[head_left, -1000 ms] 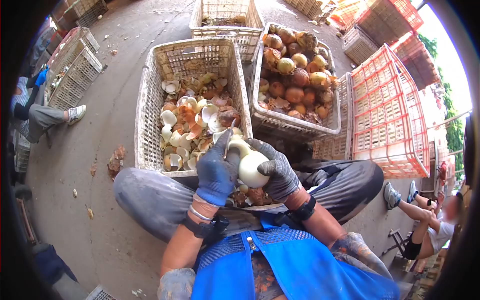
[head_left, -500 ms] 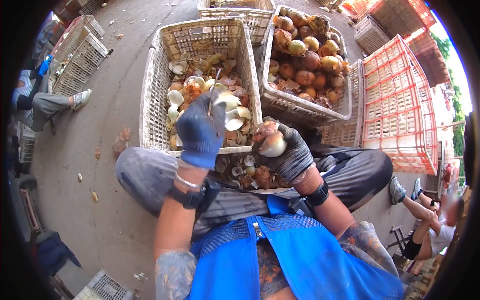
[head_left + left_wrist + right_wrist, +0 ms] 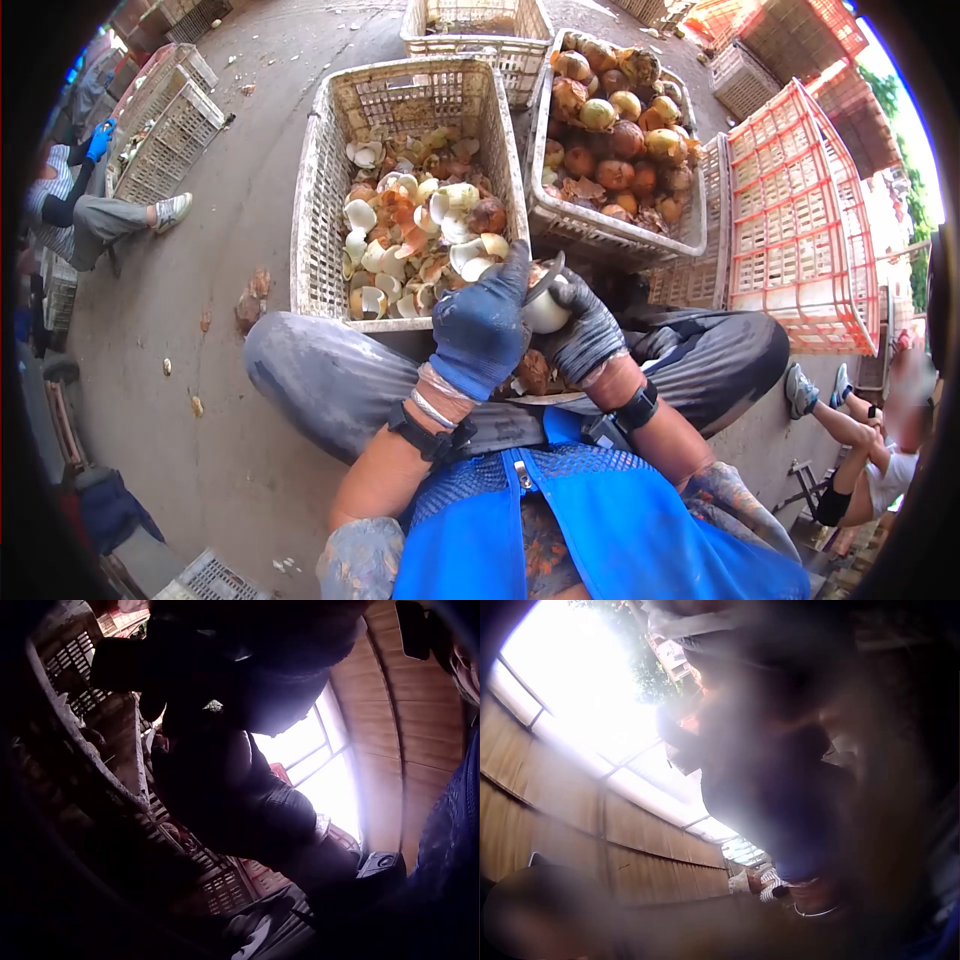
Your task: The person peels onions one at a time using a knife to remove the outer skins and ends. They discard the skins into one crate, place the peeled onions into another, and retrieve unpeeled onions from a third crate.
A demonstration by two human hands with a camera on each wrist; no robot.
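In the head view my left hand (image 3: 480, 335), in a dirty blue glove, grips a knife (image 3: 549, 272) whose thin curved blade lies against an onion (image 3: 545, 313). The onion shows mostly white, with some brown near its top. My right hand (image 3: 588, 325), gloved in dark striped knit, holds it from the right side. Just ahead of the left hand stands a crate (image 3: 305, 200) of onion peels (image 3: 385, 262). Loose brown skins (image 3: 533, 372) lie below the hands, between my legs. Both wrist views are dark or blurred and hide the fingers' detail.
A crate (image 3: 625, 238) heaped with brown unpeeled onions (image 3: 625, 140) stands ahead on the right. Red and white crates (image 3: 790, 215) are stacked further right. Another crate (image 3: 475, 45) stands behind the peel crate. People sit at both far sides.
My left hand went out over the peel crate with the knife, then came back to the onion. The onion in my right hand changed from a fully white side to a partly brown one.
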